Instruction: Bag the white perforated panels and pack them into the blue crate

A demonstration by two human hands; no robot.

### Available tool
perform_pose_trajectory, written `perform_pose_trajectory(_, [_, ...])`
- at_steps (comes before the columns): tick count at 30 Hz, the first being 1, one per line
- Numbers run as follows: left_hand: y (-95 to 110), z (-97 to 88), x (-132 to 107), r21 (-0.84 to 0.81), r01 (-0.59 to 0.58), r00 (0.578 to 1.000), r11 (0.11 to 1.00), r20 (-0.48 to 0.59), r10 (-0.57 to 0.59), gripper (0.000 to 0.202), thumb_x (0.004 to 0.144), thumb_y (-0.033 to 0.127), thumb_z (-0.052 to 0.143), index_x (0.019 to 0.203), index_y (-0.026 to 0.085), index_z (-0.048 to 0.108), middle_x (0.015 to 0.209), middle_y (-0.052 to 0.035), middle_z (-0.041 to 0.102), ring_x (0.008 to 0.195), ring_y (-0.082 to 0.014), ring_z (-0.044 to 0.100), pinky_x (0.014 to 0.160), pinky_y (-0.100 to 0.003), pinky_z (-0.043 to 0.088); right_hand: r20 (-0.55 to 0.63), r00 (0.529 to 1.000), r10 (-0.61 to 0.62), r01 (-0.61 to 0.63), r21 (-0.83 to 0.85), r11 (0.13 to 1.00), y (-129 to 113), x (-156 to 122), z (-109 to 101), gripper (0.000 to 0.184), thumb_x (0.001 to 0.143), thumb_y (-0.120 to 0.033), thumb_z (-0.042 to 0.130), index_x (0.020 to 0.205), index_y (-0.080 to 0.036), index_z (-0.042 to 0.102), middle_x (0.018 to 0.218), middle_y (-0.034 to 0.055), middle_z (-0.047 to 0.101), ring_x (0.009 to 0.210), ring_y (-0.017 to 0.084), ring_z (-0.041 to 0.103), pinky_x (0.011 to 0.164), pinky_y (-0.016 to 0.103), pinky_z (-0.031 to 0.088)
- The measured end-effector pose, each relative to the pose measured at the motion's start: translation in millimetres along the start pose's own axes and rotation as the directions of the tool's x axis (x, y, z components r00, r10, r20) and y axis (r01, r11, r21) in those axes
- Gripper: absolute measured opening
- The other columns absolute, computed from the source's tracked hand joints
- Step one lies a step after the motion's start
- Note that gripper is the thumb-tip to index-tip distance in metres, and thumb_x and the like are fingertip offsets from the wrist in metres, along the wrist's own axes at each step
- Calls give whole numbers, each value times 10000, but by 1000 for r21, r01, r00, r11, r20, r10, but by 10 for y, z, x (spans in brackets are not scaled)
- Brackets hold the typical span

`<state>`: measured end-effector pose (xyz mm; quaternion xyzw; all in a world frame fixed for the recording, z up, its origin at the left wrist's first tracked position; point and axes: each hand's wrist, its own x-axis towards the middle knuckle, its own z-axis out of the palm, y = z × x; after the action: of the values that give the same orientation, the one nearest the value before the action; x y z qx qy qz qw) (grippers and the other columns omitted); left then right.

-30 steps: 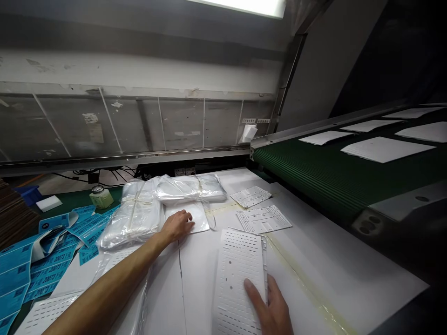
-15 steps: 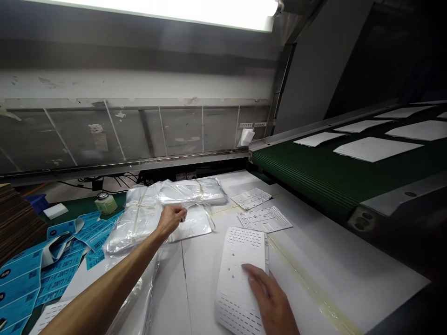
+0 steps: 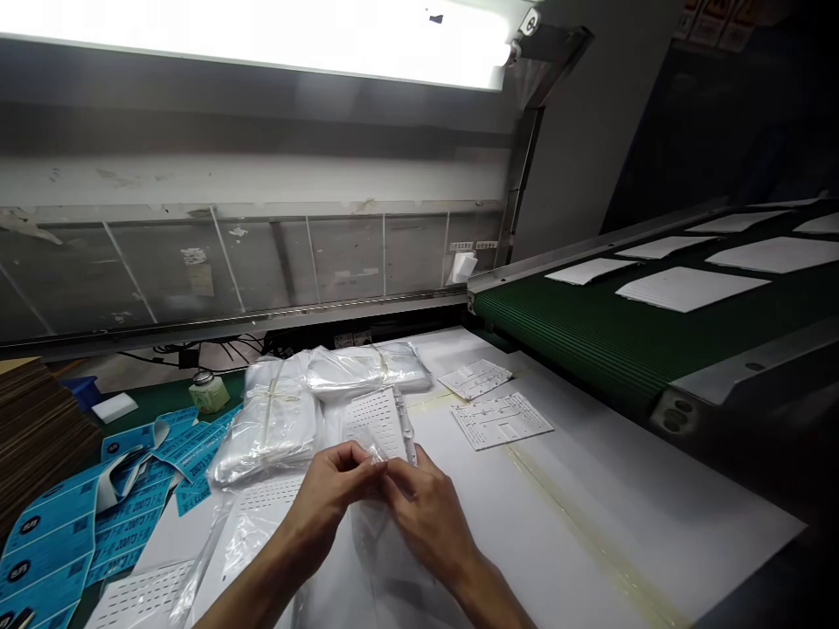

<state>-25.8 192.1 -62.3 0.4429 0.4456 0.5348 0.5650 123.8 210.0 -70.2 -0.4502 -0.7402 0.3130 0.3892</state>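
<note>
Slotted panel [image 3: 375, 418] partly behind hands [image 3: 429, 515]

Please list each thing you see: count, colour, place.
Slotted panels: several, white, centre and lower left
Plastic film: uncounted, clear, centre
Tied bag bundles: two, clear, centre
Patterned panels: two, white, centre right
Table: one, white-covered, foreground
Label sheets: several, blue, left
Jar: one, greenish, left
Block: one, white, left
Bin: one, blue, left
Cardboard stack: one, brown, left
Conveyor: one, green, right
Flat pieces: several, white, on conveyor
Lamp: one, white, top
Back panel: one, grey, behind
Left hand: one, bare, centre
Right hand: one, bare, centre
</note>
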Motion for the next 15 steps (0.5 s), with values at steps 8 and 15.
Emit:
perform_pose_trajectory(8, [8, -74, -195, -241, 160, 984, 957, 112, -136, 174, 823, 271, 570, 702, 181, 482, 627, 39, 507, 623, -113, 543, 739, -347, 483, -65, 986, 153, -157, -58, 986, 210, 31, -296, 295, 837, -465, 494, 878, -272, 713, 909, 46, 635, 859, 237, 596, 767, 363, 453])
perform_pose_trajectory(15, [-62, -90, 41, 502, 43, 992, 864, -127, 24, 355, 783, 441, 550, 1028, 186, 581, 518, 64, 495, 479, -154, 575, 533, -258, 422, -94, 921, 378, -362, 150, 920, 270, -201, -835, 416, 686, -551, 645, 981, -262, 696, 1152, 74, 627, 942, 308, 600, 712, 401, 498])
